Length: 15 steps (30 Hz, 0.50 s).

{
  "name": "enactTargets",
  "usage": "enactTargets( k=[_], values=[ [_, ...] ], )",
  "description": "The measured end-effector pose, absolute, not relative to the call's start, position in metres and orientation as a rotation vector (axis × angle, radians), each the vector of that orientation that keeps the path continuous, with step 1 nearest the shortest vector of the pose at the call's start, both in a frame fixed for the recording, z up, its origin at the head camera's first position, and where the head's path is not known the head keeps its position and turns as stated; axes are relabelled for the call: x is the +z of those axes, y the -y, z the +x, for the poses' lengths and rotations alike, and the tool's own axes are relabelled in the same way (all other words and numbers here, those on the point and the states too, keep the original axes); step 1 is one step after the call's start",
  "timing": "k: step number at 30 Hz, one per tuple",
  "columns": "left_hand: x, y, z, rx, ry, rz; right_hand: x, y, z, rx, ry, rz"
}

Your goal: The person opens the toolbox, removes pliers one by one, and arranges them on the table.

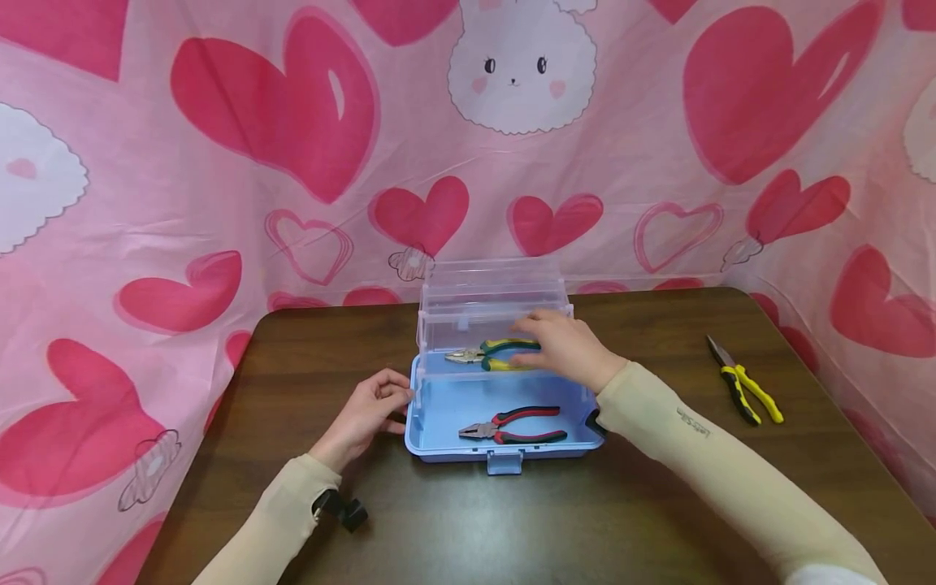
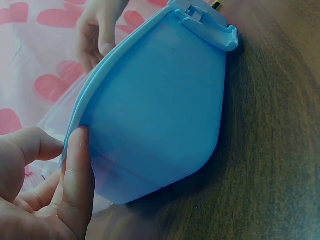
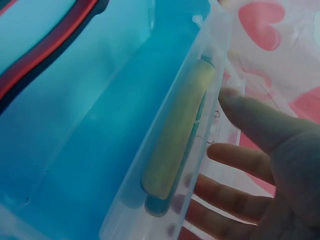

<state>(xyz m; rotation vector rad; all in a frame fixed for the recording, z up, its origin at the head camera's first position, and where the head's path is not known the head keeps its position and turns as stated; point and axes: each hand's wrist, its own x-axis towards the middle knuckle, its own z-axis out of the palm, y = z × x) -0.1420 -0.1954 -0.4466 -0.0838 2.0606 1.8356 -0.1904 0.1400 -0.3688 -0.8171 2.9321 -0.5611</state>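
Observation:
A blue toolbox point(image 1: 504, 398) with its lid raised sits on the table. My left hand point(image 1: 371, 410) is at its left end; in the left wrist view, the left hand point(image 2: 55, 180) pinches the box's rim between thumb and finger. Pliers with yellow-green handles point(image 1: 504, 357) lie in the clear upper tray point(image 1: 439, 370). Right beside those handles is my right hand point(image 1: 563, 345), fingers extended and apart. In the right wrist view, the right hand point(image 3: 250, 175) has its fingertips at the tray's outer wall. Red-and-black pliers point(image 1: 512, 426) lie on the box floor.
Long-nose pliers with yellow-black handles point(image 1: 744, 386) lie at the right of the brown table point(image 1: 468, 528). The transparent lid point(image 1: 493, 284) stands up at the back, before a pink heart-patterned cloth point(image 1: 490, 179). A latch point(image 1: 504, 463) juts from the box front.

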Motion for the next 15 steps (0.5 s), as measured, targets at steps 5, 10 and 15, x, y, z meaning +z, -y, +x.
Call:
enactTargets(
  k=[5, 10, 15],
  values=[
    [-0.446, 0.196, -0.142, 1.835, -2.059, -0.088, -0.371, -0.135, -0.198, -0.499, -2.865, -0.85],
    [-0.448, 0.196, -0.143, 1.834, -2.059, -0.087, -0.371, -0.13, -0.2, -0.432, -2.87, -0.92],
    [-0.449, 0.196, -0.143, 1.835, -2.056, -0.089, -0.374, -0.124, -0.202, -0.33, -2.902, -1.019]
  ],
)
